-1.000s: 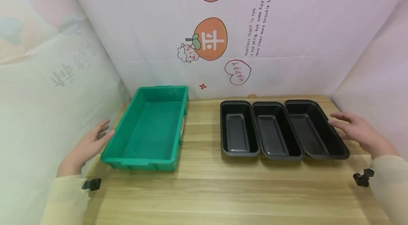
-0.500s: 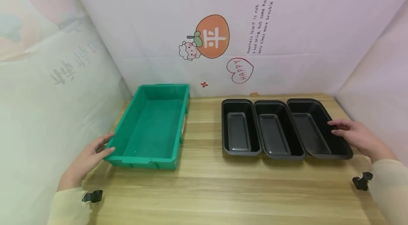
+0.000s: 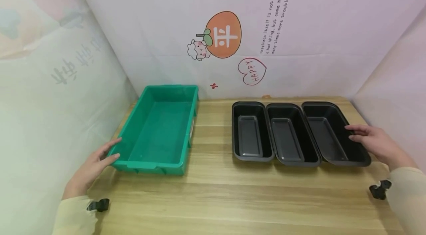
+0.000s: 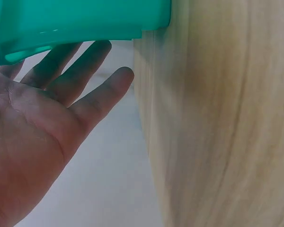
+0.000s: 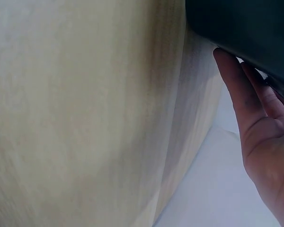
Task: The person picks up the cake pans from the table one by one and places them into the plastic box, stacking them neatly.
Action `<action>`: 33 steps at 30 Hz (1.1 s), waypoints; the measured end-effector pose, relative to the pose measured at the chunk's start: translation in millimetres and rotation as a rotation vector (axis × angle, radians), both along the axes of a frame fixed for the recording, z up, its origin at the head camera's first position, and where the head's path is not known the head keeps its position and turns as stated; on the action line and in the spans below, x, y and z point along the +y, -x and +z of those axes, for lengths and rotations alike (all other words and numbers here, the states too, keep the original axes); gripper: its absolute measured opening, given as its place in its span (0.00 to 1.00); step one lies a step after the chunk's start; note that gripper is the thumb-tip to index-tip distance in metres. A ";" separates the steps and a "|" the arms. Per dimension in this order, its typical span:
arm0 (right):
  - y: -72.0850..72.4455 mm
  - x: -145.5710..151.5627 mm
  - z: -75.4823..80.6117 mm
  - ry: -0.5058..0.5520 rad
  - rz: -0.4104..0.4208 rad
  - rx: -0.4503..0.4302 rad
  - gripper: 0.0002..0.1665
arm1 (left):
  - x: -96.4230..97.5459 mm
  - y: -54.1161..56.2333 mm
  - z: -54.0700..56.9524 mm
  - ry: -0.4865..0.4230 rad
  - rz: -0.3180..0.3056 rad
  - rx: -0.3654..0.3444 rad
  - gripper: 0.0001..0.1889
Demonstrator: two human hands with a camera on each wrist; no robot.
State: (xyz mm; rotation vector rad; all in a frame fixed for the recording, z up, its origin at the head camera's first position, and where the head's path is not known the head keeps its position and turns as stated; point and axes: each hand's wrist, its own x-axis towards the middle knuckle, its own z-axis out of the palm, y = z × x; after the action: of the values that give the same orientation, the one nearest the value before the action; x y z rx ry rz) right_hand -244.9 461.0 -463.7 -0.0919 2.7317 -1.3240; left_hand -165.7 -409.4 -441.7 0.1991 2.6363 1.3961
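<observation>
At the left lies a green plastic tray (image 3: 156, 127), shallow and rectangular. My left hand (image 3: 88, 170) touches its near left corner, with thumb and forefinger at the rim. From the left wrist view, the other fingers (image 4: 80, 71) stretch straight along the tray's outer wall. Three black loaf pans stand side by side on the right: a left pan (image 3: 249, 135), a middle pan (image 3: 287, 138) and a right pan (image 3: 327, 138). My right hand (image 3: 379, 144) rests at the right pan's outer rim, its fingertips over the edge. Extended fingers (image 5: 236, 85) show beneath the pan's wall in the right wrist view.
The wooden table (image 3: 213, 198) carries the tray and pans, with bare wood between and in front of them. A printed white cloth (image 3: 149, 35) hangs behind, and pale cloth walls close both sides. Each sleeve has a black camera mount (image 3: 98, 204) at the wrist.
My left hand has come down and right onto the tray's corner. My right hand has settled on the right pan's rim. The tray and pans keep their places; the head view has tilted slightly.
</observation>
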 end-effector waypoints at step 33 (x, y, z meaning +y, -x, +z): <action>-4.4 -14.7 28.6 -0.016 -0.109 0.074 0.28 | -1.2 1.2 -7.6 -0.089 0.013 -0.032 0.33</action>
State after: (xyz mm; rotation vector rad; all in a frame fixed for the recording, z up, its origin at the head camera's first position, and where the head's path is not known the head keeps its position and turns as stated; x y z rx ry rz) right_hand -240.5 446.3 -435.0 0.0102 2.8457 -1.3519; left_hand -166.8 -410.6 -449.4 0.1687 2.5567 1.5097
